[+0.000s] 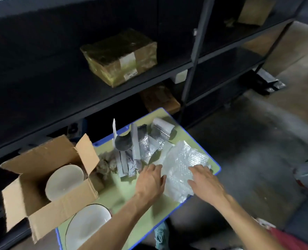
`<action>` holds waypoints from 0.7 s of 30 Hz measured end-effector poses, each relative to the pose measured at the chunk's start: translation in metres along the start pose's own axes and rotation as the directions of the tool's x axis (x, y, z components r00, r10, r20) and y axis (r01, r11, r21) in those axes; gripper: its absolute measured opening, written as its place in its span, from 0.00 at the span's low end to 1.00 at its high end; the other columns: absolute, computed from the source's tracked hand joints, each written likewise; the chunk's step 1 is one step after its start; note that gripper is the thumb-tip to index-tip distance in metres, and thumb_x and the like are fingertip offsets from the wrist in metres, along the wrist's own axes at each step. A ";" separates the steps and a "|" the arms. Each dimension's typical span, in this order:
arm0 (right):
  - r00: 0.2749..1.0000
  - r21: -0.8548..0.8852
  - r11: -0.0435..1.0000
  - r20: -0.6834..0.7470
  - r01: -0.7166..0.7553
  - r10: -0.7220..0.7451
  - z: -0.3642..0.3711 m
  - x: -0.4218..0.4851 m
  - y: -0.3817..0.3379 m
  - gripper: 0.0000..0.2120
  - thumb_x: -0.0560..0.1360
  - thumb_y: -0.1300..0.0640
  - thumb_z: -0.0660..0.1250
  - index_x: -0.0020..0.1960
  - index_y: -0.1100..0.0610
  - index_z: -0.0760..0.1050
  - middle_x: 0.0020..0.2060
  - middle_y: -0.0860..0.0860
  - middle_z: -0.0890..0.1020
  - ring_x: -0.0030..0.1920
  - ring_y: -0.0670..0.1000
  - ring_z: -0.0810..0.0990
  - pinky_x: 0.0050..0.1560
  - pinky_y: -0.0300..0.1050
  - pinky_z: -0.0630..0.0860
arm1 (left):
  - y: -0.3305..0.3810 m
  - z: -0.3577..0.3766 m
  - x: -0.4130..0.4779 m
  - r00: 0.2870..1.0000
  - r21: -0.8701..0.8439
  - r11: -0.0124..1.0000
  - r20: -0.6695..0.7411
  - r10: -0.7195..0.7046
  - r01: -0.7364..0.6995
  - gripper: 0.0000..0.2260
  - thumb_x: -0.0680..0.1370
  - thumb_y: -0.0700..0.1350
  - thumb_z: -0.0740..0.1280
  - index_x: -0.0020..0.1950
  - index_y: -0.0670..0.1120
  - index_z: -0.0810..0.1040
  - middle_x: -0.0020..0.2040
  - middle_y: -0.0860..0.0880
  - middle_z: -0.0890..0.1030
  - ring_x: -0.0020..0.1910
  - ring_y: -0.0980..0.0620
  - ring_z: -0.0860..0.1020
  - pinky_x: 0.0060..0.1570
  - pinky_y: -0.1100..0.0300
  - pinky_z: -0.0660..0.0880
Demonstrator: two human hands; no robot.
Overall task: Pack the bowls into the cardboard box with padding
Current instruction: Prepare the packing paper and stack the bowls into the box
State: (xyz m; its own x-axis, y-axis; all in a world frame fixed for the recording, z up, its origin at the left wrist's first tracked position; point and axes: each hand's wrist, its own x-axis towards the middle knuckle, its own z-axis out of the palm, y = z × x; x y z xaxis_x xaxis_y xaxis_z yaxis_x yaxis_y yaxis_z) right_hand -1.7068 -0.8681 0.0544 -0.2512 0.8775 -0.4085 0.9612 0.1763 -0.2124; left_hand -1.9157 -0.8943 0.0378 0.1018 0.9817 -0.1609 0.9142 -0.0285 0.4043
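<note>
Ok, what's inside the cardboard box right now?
One white bowl sits tilted inside the cardboard box. A dark edge shows behind its rim; I cannot tell what it is. The box floor under the bowl is hidden.

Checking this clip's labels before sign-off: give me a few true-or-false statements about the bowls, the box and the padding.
1. The left hand and right hand both touch the bubble wrap. True.
2. The cardboard box is empty. False: a white bowl sits inside it.
3. A second bowl lies on the table, outside the box. True.
4. The box flaps are taped shut. False: they stand open.
5. The silver foil padding lies inside the box. False: it lies on the table, beyond the hands.
</note>
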 end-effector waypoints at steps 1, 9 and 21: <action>1.000 0.017 1.000 0.008 -0.025 0.025 0.002 -0.002 0.006 0.25 0.82 0.49 0.58 0.77 0.54 0.60 0.73 0.50 0.66 0.73 0.54 0.62 0.68 0.49 0.66 | 0.003 0.004 0.006 1.000 0.016 1.000 0.022 -0.004 0.003 0.18 0.83 0.53 0.58 0.69 0.45 0.72 0.62 0.45 0.76 0.61 0.45 0.73 0.60 0.54 0.69; 0.984 0.165 0.971 0.017 -0.175 0.175 0.015 -0.005 0.037 0.23 0.82 0.52 0.58 0.76 0.55 0.62 0.70 0.52 0.69 0.72 0.53 0.65 0.66 0.49 0.69 | 0.018 0.028 0.049 0.993 0.050 0.997 0.103 -0.064 0.059 0.18 0.82 0.51 0.62 0.69 0.44 0.68 0.62 0.43 0.74 0.61 0.43 0.73 0.60 0.51 0.72; 0.912 0.377 0.857 -0.069 -0.352 0.405 0.006 0.044 0.044 0.32 0.79 0.52 0.67 0.77 0.56 0.56 0.71 0.56 0.71 0.68 0.59 0.72 0.60 0.53 0.73 | 0.007 0.041 0.064 0.989 0.022 0.995 0.108 -0.098 0.096 0.16 0.80 0.46 0.65 0.67 0.45 0.69 0.60 0.44 0.76 0.59 0.44 0.75 0.56 0.53 0.74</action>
State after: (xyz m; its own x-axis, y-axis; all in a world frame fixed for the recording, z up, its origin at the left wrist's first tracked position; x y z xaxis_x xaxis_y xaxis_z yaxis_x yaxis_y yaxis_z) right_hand -1.6767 -0.8242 0.0220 0.1679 0.9021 -0.3976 0.8685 -0.3261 -0.3732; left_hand -1.8864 -0.8396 -0.0065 0.0532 0.9538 -0.2957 0.9282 0.0620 0.3669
